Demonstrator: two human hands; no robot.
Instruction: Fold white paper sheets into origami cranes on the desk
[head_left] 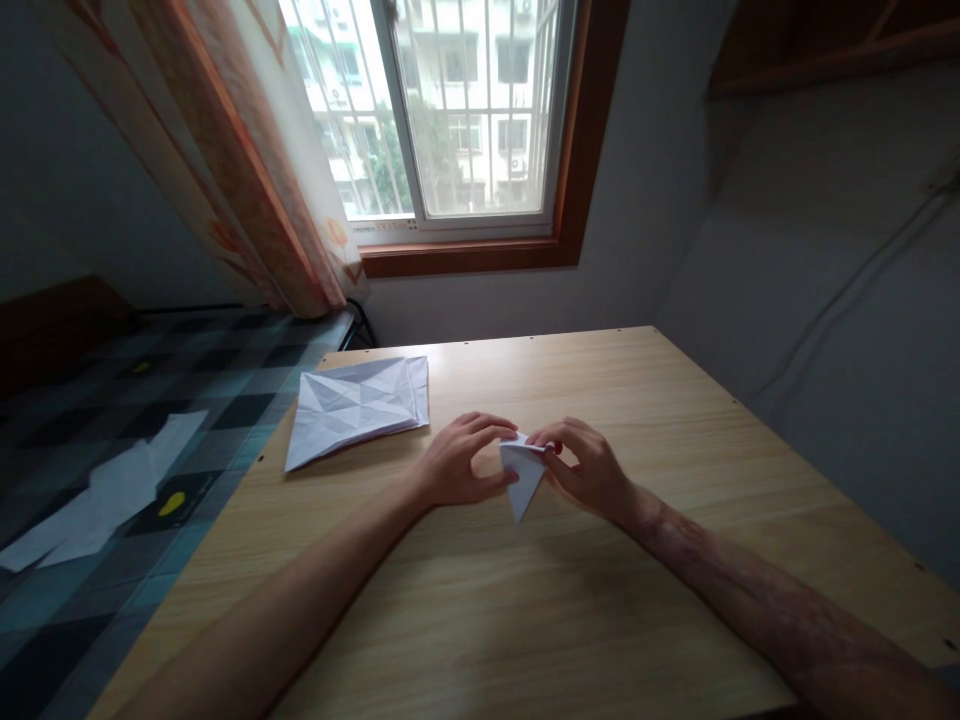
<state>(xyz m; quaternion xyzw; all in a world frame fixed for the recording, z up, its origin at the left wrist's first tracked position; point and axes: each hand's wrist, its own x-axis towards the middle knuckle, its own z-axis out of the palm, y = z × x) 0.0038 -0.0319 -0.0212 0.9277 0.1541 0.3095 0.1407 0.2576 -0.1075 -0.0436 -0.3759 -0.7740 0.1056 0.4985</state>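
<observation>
My left hand [457, 462]: fingers curled in, thumb and fingertips closed on the left edge of the folded paper [523, 478].
My right hand [592, 465]: thumb and forefinger pinched on the paper's upper right corner, the other fingers bent beside it.
How tight: both grips are together on the paper; from this angle I cannot tell how much of the fold lies under my fingertips.
Folded paper: small, white, a narrow triangle with its tip pointing toward me, held between my two hands just above the table [525, 600]; I think the tip is off the wood, but the shadow makes it hard to be sure.
My forearms: both bare, coming in from the near edge and meeting at the paper.
Creased sheet [360, 405]: a larger white sheet, full of fold lines, lying flat on the table to my left and beyond my left hand, well apart from the folded piece.
Table: pale wood grain, its far edge toward the wall.
Checked cover [225, 380]: dark blue-grey squares beside the table's left edge, with loose white paper pieces [97, 500] lying on it.
Window [450, 110]: barred, in a brown wooden frame, buildings outside.
Curtain [247, 150]: patterned orange and cream, drawn to the left of the window.
Wall [825, 250]: plain grey, on my right.
</observation>
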